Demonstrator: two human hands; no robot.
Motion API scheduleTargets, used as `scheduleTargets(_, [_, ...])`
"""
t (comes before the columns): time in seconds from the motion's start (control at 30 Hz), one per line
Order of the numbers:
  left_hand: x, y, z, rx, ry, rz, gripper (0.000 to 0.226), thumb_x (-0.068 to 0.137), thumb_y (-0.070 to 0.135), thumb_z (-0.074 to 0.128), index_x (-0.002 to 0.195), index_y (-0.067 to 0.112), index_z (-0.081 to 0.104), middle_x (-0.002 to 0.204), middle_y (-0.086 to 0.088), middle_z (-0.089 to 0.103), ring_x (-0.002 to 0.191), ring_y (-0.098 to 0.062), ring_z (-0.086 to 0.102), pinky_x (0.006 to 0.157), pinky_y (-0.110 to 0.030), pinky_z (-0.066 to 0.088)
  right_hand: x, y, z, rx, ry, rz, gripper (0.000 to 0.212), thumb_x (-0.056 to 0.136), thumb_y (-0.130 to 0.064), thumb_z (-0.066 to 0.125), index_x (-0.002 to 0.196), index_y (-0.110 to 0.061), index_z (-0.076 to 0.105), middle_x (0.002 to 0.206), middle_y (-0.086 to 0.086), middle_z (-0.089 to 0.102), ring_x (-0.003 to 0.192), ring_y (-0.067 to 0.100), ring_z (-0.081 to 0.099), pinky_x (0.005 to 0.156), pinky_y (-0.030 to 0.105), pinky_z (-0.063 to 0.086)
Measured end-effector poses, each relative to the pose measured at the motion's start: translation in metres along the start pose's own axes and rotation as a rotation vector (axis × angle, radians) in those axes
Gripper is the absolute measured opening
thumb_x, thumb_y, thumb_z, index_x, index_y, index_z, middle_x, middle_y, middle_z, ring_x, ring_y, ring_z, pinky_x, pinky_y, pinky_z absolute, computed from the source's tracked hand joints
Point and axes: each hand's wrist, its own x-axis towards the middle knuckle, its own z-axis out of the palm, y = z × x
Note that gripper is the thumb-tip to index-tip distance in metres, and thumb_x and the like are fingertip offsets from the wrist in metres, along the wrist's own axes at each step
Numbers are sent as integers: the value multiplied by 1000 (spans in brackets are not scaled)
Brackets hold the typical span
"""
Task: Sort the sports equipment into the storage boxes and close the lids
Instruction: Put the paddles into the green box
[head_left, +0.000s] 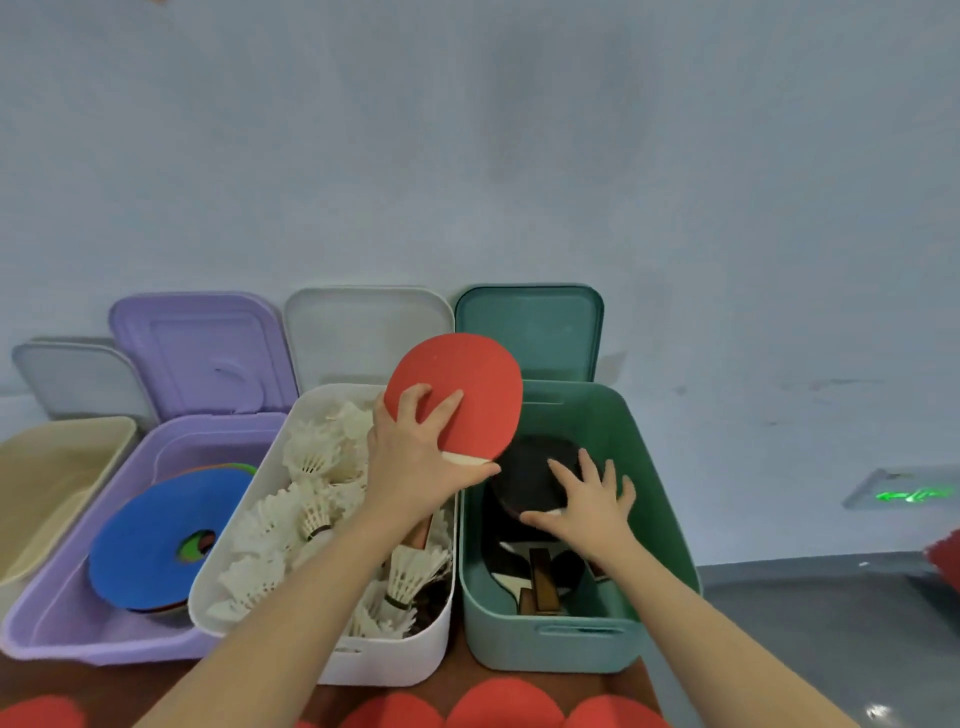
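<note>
A left hand (415, 467) grips a red rubber-faced paddle (457, 395) above the white bin (332, 660) of feathery shuttlecocks (311, 514); the right hand (587, 509), fingers spread, presses a black paddle (535, 478) inside the green plastic bin (660, 499).

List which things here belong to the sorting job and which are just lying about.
Job:
- red paddle in left hand
- black paddle under right hand
- green box of paddles
- white box of shuttlecocks
- purple box of flat discs
- beige box
- open lids

Lying about:
- green arrow sign
</note>
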Motion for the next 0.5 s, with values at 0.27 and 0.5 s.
scheduleTargets(0.27, [12,45,31,-8,-195,7,99,49,79,64,136,41,38,141,6,25,130,-32,18,107,-50,27,1,20,-44,285,497,-192,53,91,-46,29,142,-33,33,142,-6,43,134,9,32,106,35,7])
scheduleTargets(0.5, [2,75,65,-18,-387,-22,96,54,77,64,138,41,34,144,5,22,133,-38,11,110,-51,19,-4,37,-38,134,361,-143,51,92,-44,22,138,-32,40,145,-10,39,131,3,33,104,37,5])
